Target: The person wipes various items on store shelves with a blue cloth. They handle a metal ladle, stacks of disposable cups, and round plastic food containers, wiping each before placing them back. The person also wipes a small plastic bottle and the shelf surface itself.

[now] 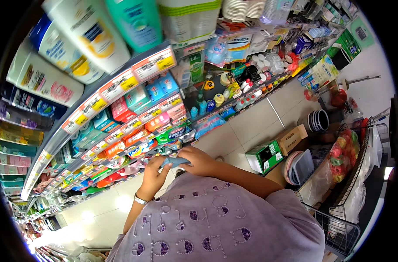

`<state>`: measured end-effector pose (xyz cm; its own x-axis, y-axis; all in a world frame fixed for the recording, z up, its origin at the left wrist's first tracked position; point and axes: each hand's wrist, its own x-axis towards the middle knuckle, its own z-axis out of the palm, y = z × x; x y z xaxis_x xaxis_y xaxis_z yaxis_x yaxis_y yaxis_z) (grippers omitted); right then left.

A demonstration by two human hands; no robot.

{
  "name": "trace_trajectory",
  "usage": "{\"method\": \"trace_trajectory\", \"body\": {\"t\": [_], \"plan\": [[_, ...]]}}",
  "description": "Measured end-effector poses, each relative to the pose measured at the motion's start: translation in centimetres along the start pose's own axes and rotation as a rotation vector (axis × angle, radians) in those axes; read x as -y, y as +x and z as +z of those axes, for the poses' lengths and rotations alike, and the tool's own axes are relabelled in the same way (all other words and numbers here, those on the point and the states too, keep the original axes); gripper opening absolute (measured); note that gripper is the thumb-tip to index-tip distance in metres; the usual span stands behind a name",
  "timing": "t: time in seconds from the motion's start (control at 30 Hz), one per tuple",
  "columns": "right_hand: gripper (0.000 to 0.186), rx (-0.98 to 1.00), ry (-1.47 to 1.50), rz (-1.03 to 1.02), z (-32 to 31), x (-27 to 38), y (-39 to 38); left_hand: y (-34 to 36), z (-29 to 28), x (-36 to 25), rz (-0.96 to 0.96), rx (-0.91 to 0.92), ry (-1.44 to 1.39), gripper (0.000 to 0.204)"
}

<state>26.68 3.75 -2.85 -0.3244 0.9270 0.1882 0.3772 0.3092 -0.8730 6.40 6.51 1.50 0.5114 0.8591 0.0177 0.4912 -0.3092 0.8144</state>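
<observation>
Between your two hands, just in front of the low shelf edge, sits the small flat blue-grey packet [175,162]: your left hand [153,174] pinches its near end and your right hand [200,160] closes over its far end. Loosen either grip and, I judge, it could drop onto the pale tiled floor [251,120]. Further right, the green open cardboard box [265,156] shows contents too small to tell, and the wire basket [360,161] holds bagged coloured items.
</observation>
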Motion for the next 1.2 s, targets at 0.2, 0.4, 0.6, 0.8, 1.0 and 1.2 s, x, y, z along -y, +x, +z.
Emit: {"method": "trace_trajectory", "body": {"t": [0.2, 0.4, 0.6, 0.8, 1.0, 1.2], "plan": [[0.023, -0.011, 0.006, -0.023, -4.5, -3.0, -3.3, 1.4, 5.5, -2.5, -0.102, 0.057, 0.034, 0.018], [0.019, -0.150, -0.053, -0.059, -9.3, -4.7, -5.9, 5.6, 9.8, -5.7, 0.220, 0.067, 0.090, 0.021], [0.022, -0.059, -0.110, 0.054, -13.8, -6.2, -8.5, 8.9, 13.2, -8.1, 0.297, 0.104, 0.091, 0.016], [0.024, -0.197, -0.017, 0.093, -15.7, -6.5, -8.8, 11.3, 14.6, -8.7, 0.363, 0.175, 0.112, 0.020], [0.026, -0.249, 0.016, 0.188, -17.8, -9.7, -6.9, 15.1, 12.1, -10.3, 0.395, -0.032, -0.006, 0.030], [0.023, -0.296, 0.292, 0.337, -23.1, -9.3, -3.9, 21.8, 9.0, -11.7, 0.216, -0.496, -0.674, 0.049]]}}
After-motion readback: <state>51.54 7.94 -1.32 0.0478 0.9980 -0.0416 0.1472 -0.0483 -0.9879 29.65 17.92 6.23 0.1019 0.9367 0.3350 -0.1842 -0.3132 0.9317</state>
